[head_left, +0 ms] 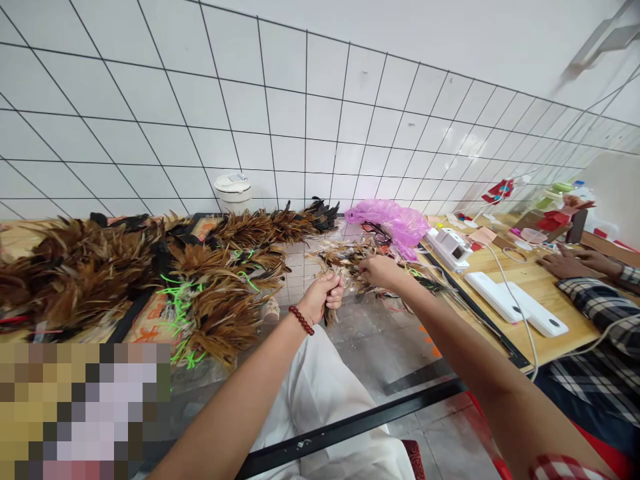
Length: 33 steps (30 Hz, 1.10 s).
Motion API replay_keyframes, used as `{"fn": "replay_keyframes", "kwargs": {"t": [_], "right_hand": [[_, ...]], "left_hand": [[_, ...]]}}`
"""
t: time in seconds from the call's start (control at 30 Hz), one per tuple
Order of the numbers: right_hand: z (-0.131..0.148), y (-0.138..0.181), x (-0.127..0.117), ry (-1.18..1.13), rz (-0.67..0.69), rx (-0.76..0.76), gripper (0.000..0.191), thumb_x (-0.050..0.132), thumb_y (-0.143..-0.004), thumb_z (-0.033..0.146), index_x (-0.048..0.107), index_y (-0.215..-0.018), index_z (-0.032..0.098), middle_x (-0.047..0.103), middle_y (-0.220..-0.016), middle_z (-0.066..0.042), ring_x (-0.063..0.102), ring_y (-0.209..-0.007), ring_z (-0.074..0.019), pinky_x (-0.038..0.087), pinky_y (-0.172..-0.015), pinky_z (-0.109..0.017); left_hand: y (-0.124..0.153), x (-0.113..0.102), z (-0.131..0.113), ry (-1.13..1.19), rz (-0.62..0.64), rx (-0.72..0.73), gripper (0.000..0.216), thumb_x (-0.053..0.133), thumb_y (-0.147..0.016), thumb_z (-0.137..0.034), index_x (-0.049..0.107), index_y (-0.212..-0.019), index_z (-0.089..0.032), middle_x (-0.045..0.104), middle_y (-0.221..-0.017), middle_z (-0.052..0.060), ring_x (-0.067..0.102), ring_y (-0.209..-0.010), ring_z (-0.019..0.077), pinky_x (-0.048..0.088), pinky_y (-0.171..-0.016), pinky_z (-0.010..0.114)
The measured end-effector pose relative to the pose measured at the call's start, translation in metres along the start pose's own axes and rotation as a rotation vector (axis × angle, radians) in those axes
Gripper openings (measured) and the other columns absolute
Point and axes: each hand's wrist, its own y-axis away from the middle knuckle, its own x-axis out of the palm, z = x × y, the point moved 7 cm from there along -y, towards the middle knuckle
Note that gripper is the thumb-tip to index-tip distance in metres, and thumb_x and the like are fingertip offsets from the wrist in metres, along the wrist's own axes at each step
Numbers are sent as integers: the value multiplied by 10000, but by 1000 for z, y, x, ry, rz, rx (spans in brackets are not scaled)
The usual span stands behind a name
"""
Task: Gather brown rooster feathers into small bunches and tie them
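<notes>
My left hand (324, 298), with a dark red bead bracelet (301, 320) at the wrist, is closed on a few feathers (330, 316) whose dark tips poke out below the fingers. Just to its right, my right hand (381, 272) reaches over a loose pile of feathers (345, 255). Its fingers are pinched together at the pile; what lies between them is too small to make out. Brown feather bunches (220, 320) tied with bright green strings (175, 300) lie to the left of my hands.
Long brown feather strips (95, 267) cover the left side. Behind stand a white lidded cup (234, 192) and a pink plastic bag (393, 221) beside glasses (377, 231). White devices (515, 303) and a cable (505, 280) lie right, near another person's hands (575, 261). A black table edge (350, 427) runs in front.
</notes>
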Motion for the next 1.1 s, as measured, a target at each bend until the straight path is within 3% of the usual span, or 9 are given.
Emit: {"fn": "replay_keyframes", "kwargs": {"t": [0.17,0.3,0.37,0.47,0.57,0.7,0.83,1.0,1.1], "right_hand": [[-30,8,-17,-451,-141,93,183,557,-823,245,699,-904,161,716,-860,-64,637,-792,-170,478,-720,-264],[-54,24,-39,-767,-195,109,418,613,-791,280,615,-1191,157,710,-993,-76,636,-777,-158,506,-739,-293],[-65,35,-51,-646,-262,149,447,628,-772,257,620,-1209,163,709,-1010,-77,628,-765,-161,493,-748,-303],[-65,44,-55,-376,-269,177,249,582,-779,197,728,-977,157,729,-907,-71,637,-788,-187,466,-759,-300],[-46,42,-38,-244,-159,81,227,549,-776,152,747,-885,172,738,-917,-64,649,-834,-189,448,-753,-269],[-20,38,-10,-94,-62,24,310,526,-804,168,717,-1046,198,721,-1007,-75,644,-898,-195,436,-750,-258],[-8,47,2,-85,41,-90,355,501,-803,135,713,-1072,228,712,-1044,-75,633,-954,-206,436,-767,-257],[-30,46,-22,-108,-85,49,325,492,-828,171,709,-1068,199,710,-1035,-87,644,-915,-216,436,-757,-273],[-18,34,-18,-85,-65,-33,281,503,-812,150,726,-970,217,714,-1017,-63,644,-932,-206,425,-763,-261]], "left_hand": [[1,-2,-1,2,-23,4,219,644,-804,-280,497,-722,-139,332,-524,-71,243,-392,18,203,-370,120],[3,-2,-2,10,-32,16,208,647,-804,-266,506,-726,-134,330,-527,-70,252,-396,19,201,-371,121],[3,-2,-3,11,-29,30,200,645,-808,-264,514,-736,-130,332,-533,-68,265,-400,20,209,-376,123],[4,-2,-2,15,-26,28,204,637,-815,-268,507,-732,-133,329,-529,-69,262,-394,19,203,-373,124],[4,-4,-1,11,-34,13,204,634,-816,-268,498,-737,-138,330,-527,-72,251,-389,18,200,-371,122],[4,-6,-2,-4,-29,39,219,646,-812,-282,499,-746,-134,334,-537,-72,261,-401,16,206,-379,121],[4,-8,-1,15,-35,34,232,665,-797,-284,497,-742,-134,328,-537,-75,255,-405,15,196,-378,122],[5,-7,-1,8,-48,22,229,663,-797,-286,502,-738,-134,325,-539,-71,261,-409,18,204,-380,120],[6,-7,-1,10,-57,18,233,665,-795,-292,505,-733,-134,329,-537,-68,263,-411,19,208,-380,120]]}}
